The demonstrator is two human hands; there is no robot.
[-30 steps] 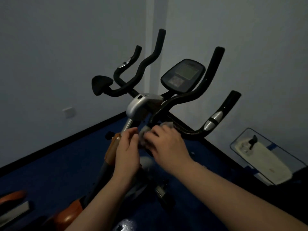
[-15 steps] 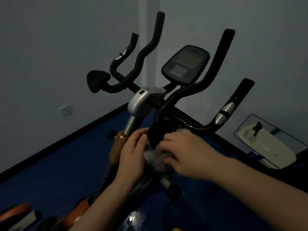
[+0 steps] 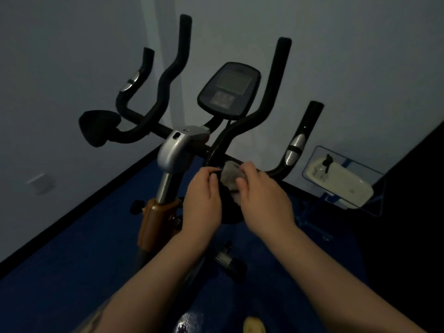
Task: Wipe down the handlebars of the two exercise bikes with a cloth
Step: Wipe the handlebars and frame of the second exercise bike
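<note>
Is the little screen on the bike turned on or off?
Off, it seems. The screen on the console is plain dull grey, with no glow or numbers showing, though the room is dim.

no readable text, console (image 3: 228, 88) screen and buttons too dim

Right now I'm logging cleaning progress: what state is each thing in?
Cloth: bunched, pressed on handlebar.
Right hand: grips cloth.
Left hand: holds black elbow pad.
Handlebar: being wiped near its centre.
Console: screen dark.
</note>
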